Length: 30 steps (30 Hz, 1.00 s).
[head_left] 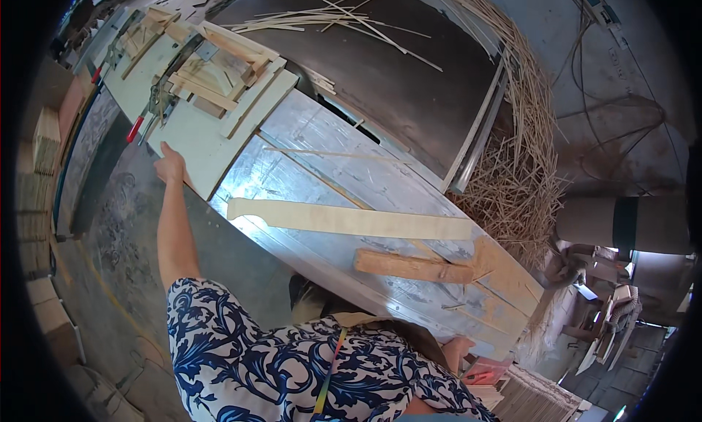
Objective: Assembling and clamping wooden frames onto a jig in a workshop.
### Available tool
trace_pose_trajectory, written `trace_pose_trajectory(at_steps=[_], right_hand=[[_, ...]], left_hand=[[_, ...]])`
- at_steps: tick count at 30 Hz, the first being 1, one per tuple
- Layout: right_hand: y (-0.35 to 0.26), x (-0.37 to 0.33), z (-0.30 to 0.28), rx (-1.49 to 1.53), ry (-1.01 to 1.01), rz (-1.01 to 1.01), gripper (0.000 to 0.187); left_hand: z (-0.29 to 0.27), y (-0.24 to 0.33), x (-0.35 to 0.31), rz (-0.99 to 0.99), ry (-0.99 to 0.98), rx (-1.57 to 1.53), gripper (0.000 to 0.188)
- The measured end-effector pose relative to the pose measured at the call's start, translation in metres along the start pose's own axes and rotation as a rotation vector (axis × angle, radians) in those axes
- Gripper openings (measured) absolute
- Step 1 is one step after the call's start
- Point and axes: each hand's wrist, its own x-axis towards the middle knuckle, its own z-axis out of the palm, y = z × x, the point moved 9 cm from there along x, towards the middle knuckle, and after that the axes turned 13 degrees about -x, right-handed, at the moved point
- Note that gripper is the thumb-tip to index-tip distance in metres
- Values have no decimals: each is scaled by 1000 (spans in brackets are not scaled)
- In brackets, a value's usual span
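My left hand (170,164) is closed on the near edge of a pale flat board (194,141), which lies over the left end of a metal-topped machine table (314,133). On this board sit wooden blocks (212,89) and a toggle clamp with a red handle (134,129). A long pale wooden piece (351,222), with a rounded, shaped left end, lies flat across the metal top, touched by neither hand. Nearer me rests a rough brown wood block (413,266). My right hand (458,351) is at the table's near right edge, its fingers mostly hidden.
Beyond the table stands a dark surface (409,78) with thin wood strips (344,16) scattered on it. A large heap of offcut strips (512,173) piles up at the right. Stacked wooden pieces (45,141) stand at far left; sawdust (497,265) covers the table's right end.
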Motion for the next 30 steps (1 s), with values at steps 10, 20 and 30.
trace_pose_trajectory(at_steps=[10, 20, 30], right_hand=[[39, -48, -22, 864, 45, 418, 83], [47, -2, 12, 849, 60, 376, 92], [49, 32, 44, 767, -40, 317, 87]], left_hand=[[1, -6, 12, 23, -1, 38, 98], [-3, 16, -23, 11, 29, -59, 96], [-46, 22, -11, -8, -19, -2, 95]])
